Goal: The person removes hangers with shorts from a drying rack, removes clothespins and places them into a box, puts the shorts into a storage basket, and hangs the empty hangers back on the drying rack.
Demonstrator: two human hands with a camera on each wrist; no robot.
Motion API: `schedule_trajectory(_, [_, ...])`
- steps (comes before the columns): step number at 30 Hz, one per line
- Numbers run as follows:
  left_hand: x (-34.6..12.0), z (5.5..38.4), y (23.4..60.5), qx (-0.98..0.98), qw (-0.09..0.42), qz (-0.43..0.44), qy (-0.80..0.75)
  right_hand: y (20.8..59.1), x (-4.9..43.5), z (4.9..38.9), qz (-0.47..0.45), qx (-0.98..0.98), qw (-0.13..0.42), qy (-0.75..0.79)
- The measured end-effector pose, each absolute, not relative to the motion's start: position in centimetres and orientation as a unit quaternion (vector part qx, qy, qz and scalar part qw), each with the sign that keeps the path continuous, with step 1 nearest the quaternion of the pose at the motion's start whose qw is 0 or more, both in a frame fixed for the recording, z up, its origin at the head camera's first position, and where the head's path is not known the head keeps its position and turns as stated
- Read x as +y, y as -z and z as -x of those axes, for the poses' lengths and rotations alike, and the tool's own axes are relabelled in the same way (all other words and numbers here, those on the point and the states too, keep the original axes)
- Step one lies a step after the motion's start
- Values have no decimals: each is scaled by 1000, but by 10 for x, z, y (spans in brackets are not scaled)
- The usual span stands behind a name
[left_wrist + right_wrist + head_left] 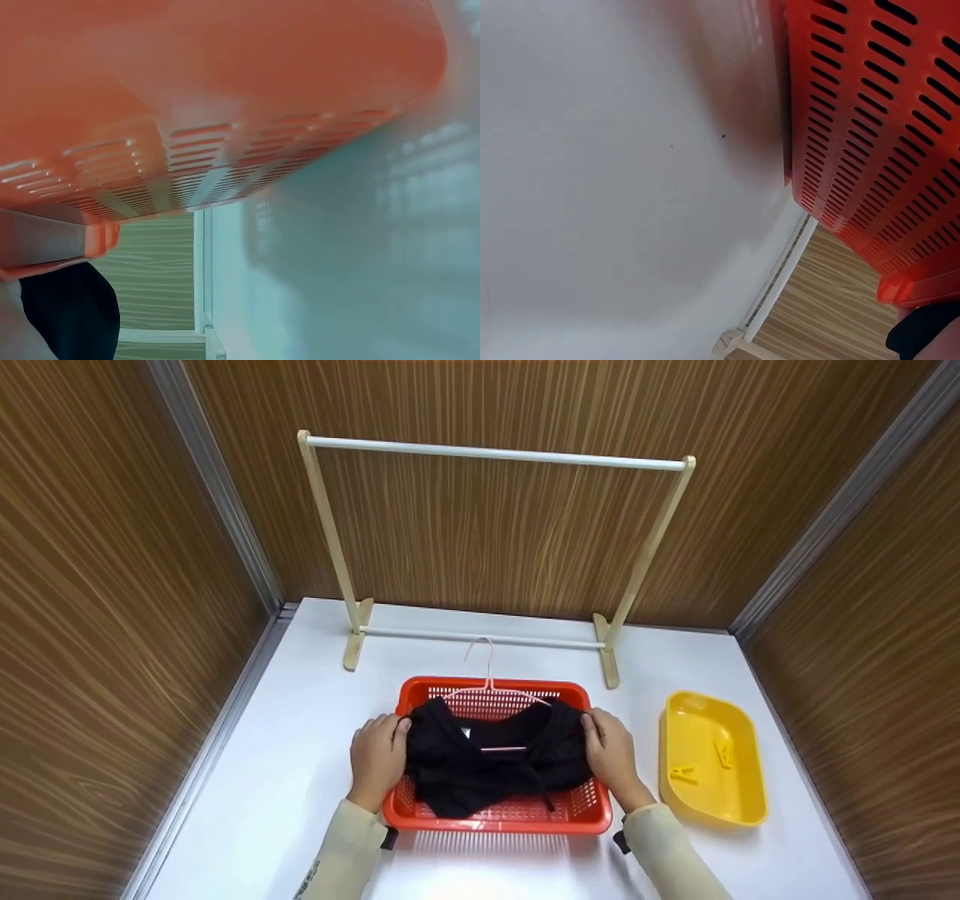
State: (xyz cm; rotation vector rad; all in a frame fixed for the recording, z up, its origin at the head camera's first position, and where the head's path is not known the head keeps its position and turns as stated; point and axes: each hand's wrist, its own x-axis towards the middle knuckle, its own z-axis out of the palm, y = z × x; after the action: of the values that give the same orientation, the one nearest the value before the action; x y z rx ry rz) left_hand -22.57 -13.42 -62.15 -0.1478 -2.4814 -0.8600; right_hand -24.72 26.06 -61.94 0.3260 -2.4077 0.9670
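A black garment [495,769] with a wide neckline lies over the red slotted basket [499,826]. Inside its neck is a pink hanger [491,684], whose hook points toward the back of the table. My left hand [378,757] pinches the garment's left shoulder at the basket's left rim. On the opposite side my right hand [609,750] pinches the right shoulder, thumb on top of the cloth. In the left wrist view a dark bit of the garment [71,311] shows below the basket rim; the right wrist view has a similar dark piece [922,330] at its lower right corner.
Behind the basket stands a wooden rack with a white top rail [495,453] and a lower white bar [480,637]. A yellow tray [705,814] to the right holds yellow clips [684,774]. Wood-grain panels [480,532] enclose the white table [300,750].
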Motion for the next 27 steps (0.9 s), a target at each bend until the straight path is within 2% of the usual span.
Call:
schedule_trajectory(7, [-133,228,618,-902,283,76,317,620,263,249,-105,-859,284,-412])
schedule_trajectory(12, [-136,225,615,-900,272,72,333,614,260,244,-61,-811,281,-509])
schedule_trajectory(18, [-139,223,609,-891,244,67,376,573,253,233,-23,-753,270,-599])
schedule_trajectory(22, [-142,223,610,-881,266,57,387,545,247,226,-54,-727,254,-636])
schedule_trajectory(27, [-146,219,616,-871,295,46,391,540,245,222,-67,-727,244,-638])
